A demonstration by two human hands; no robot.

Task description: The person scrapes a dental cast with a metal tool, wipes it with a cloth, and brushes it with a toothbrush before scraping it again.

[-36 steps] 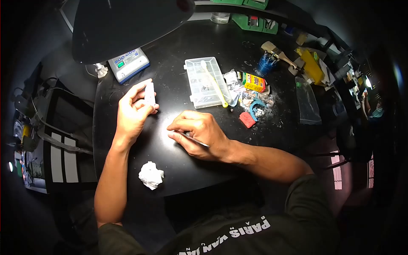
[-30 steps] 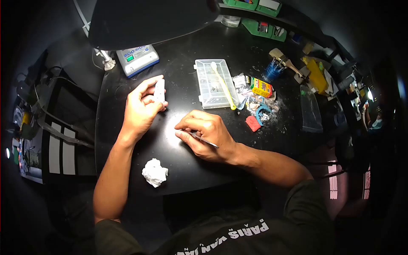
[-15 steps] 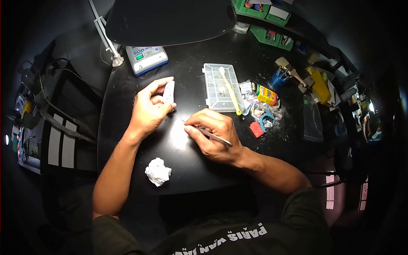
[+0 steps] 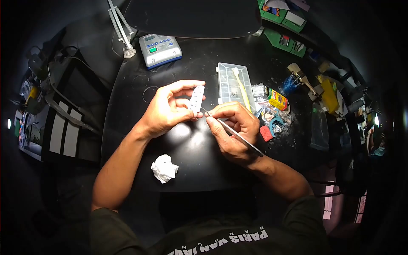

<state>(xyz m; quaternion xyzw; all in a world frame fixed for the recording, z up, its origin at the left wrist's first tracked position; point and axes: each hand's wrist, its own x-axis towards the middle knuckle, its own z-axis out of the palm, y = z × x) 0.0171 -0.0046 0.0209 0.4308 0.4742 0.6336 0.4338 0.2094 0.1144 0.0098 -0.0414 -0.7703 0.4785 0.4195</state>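
My left hand [image 4: 168, 108] is raised over the black table, gripping a small white oblong piece with dark marks [image 4: 196, 98] between thumb and fingers. The piece stands nearly upright, its marked face toward the right. In my right hand [image 4: 238, 131] is a slim metal tool with a curved tip [image 4: 243, 141], held like a pen. Its tip sits right by the lower right edge of the white piece. Below my left hand, a crumpled white tissue [image 4: 164, 168] lies on the table.
A clear compartment box [image 4: 228, 80] has a toothbrush [image 4: 241, 87] across it. Beside it are a yellow-green small box [image 4: 277, 100], a red piece [image 4: 266, 133] and a blue curved piece [image 4: 275, 122]. A grey-blue device [image 4: 160, 52] stands behind, under the dark lamp head [image 4: 193, 19].
My left hand has moved right with the white piece. The right hand has brought the tool's tip up to that piece. The whole view has shifted slightly.
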